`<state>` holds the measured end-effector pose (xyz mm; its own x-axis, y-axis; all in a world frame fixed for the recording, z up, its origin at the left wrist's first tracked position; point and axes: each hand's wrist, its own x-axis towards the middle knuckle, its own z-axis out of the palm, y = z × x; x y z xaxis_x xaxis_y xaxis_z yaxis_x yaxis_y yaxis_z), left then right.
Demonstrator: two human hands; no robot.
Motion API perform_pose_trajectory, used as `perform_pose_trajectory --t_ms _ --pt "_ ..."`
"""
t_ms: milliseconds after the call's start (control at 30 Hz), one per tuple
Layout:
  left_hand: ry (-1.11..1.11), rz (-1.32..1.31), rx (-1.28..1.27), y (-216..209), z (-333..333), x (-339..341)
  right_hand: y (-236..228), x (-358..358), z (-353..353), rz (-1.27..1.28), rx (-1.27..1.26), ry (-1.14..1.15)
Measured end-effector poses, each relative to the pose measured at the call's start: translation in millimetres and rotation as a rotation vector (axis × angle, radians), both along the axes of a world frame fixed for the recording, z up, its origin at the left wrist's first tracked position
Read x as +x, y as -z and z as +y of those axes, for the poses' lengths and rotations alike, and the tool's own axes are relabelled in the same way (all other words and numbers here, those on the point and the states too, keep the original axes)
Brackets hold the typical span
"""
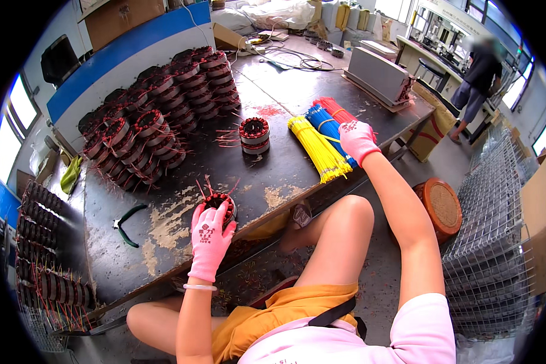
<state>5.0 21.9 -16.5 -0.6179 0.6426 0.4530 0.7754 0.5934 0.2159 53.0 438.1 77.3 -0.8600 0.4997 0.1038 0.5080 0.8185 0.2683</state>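
Here, we hold a red-wound stator (226, 205) at the near edge of the worktop (273, 176), the fingers of our pink-gloved left hand (210, 238) clamped on its near side. Loose red leads rise from its far side. Our right hand (358, 142), also gloved, is at the red wires (332, 107); we cannot tell whether its fingers are closed on any. Beside them lie the blue wires (328, 128), then the yellow wires (317, 151). Farther back, between stator and wires, we see a second stator (255, 136) standing upright. To the left are green-handled pliers (129, 224), and beyond them, stacked stators (145, 115).
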Motion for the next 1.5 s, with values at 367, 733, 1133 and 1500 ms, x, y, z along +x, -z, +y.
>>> perform_pose_trajectory --t_ms 367,733,1133,1500 --pt "-0.002 -0.027 0.014 0 2 3 13 6 11 -0.017 0.08 0.021" --pt "-0.058 0.04 0.119 8 9 2 10 32 13 0.276 -0.256 0.016" --pt "0.068 -0.124 0.121 0 -33 0 -17 127 -29 0.918 -1.016 -0.068" --pt "0.12 -0.169 0.108 -20 -56 8 63 79 -191 0.325 -1.373 -0.52"
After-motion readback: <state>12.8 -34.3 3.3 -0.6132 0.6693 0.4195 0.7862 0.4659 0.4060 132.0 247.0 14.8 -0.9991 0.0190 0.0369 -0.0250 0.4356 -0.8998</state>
